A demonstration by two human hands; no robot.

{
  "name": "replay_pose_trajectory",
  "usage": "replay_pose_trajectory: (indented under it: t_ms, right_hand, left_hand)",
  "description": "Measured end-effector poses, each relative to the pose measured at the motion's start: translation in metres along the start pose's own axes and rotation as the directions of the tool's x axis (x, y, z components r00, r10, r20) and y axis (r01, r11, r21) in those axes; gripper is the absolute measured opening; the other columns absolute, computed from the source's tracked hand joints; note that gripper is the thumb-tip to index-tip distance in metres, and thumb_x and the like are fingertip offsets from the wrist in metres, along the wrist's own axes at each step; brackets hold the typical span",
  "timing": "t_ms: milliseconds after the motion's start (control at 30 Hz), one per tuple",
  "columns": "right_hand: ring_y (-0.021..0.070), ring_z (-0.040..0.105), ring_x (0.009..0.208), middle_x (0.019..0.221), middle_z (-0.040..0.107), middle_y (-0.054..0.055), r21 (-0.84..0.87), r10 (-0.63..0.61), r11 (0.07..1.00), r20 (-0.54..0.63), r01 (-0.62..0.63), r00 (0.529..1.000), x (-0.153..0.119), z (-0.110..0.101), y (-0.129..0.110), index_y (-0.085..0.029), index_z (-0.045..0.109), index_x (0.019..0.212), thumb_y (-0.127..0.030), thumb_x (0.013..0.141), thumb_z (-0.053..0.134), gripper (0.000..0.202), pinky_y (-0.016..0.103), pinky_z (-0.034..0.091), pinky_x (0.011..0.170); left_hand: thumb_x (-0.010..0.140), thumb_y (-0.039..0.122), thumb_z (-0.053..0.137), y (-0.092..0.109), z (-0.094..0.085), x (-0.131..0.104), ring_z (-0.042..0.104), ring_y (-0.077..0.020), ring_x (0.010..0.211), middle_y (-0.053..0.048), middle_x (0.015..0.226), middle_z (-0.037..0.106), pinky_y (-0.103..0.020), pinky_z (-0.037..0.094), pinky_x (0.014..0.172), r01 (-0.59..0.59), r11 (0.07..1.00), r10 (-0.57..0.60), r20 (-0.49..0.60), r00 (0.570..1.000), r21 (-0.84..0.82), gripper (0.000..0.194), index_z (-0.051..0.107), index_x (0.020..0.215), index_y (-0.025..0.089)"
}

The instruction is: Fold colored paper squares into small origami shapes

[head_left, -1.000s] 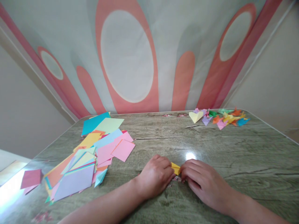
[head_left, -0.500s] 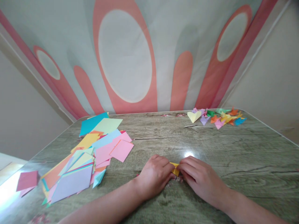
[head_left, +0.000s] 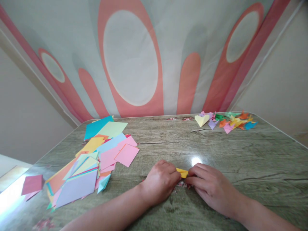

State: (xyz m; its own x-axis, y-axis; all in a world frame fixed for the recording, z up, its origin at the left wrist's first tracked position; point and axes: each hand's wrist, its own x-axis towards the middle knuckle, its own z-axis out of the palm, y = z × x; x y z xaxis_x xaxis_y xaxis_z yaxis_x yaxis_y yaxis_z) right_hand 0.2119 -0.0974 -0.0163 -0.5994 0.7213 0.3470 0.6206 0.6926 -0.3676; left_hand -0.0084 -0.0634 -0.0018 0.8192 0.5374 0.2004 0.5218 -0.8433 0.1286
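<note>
Between my two hands, low over the wooden table, is a small folded piece of yellow paper. My left hand is closed on its left end, with the knuckles up and the fingertips mostly hidden. Pinched at the opposite end, the paper meets the fingertips of my right hand. Only the middle of the folds shows; the rest is covered by my fingers.
Loose sheets of coloured paper spread over the left side, with a folded light-blue piece beside them. Dark pink squares lie at the far left. Several small origami figures and a cream paper heart sit at the back right.
My right hand has shifted slightly right and turned a little, and more of the yellow paper shows between the hands. The whole view has moved slightly.
</note>
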Motion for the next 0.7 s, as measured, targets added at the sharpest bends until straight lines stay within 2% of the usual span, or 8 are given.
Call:
replay_pose_trajectory:
  t_ms: [100,200,433,500,700]
  right_hand:
    - [0.0193,0.053,0.079,0.081,0.060,0.005,0.001,0.067,0.998,0.001,-0.067,0.998,0.001,0.003,-0.001,-0.017,0.063,0.085,-0.012,0.091,0.049,0.016,0.034,0.045,0.071]
    - [0.0203,0.054,0.082,0.085,0.060,0.005,-0.001,0.102,0.995,-0.017,-0.102,0.995,0.003,0.006,-0.003,-0.018,0.062,0.090,-0.016,0.090,0.054,0.008,0.035,0.046,0.072]
    - [0.0190,0.053,0.079,0.081,0.057,0.004,-0.027,0.087,0.996,-0.046,-0.088,0.995,0.006,0.012,-0.001,-0.018,0.063,0.084,-0.017,0.093,0.051,0.015,0.032,0.043,0.069]
    - [0.0187,0.052,0.078,0.080,0.057,0.004,-0.035,0.069,0.997,-0.048,-0.071,0.996,0.006,0.012,0.000,-0.018,0.061,0.082,-0.016,0.094,0.049,0.017,0.032,0.042,0.068]
    - [0.0180,0.053,0.076,0.080,0.057,0.004,0.002,0.100,0.995,-0.075,-0.100,0.992,0.005,0.014,0.000,-0.017,0.059,0.084,-0.019,0.095,0.049,0.015,0.031,0.043,0.067]
  left_hand:
    - [0.094,0.021,0.043,0.002,0.002,0.000,0.055,-0.0156,0.072,-0.003,0.073,0.057,-0.028,0.042,0.071,0.020,1.000,-0.020,-0.004,1.000,0.003,0.023,0.056,0.075,0.017]
    - [0.094,0.022,0.042,0.003,0.004,-0.002,0.056,-0.0162,0.077,-0.004,0.075,0.057,-0.029,0.044,0.075,0.036,0.999,-0.037,-0.025,0.999,-0.024,0.023,0.056,0.077,0.017]
    - [0.094,0.027,0.045,0.010,0.000,-0.004,0.057,-0.0192,0.086,-0.005,0.083,0.058,-0.034,0.046,0.084,0.097,0.994,-0.096,0.036,0.995,-0.041,0.018,0.056,0.084,0.017]
    - [0.094,0.030,0.045,0.012,-0.001,-0.003,0.057,-0.0195,0.086,-0.005,0.084,0.059,-0.034,0.046,0.083,0.124,0.991,-0.122,0.039,0.992,-0.045,0.018,0.056,0.085,0.017]
    - [0.091,0.024,0.048,0.011,0.001,-0.002,0.056,-0.0187,0.083,-0.004,0.082,0.058,-0.032,0.045,0.076,0.143,0.986,-0.142,0.021,0.990,-0.082,0.016,0.055,0.079,0.018]
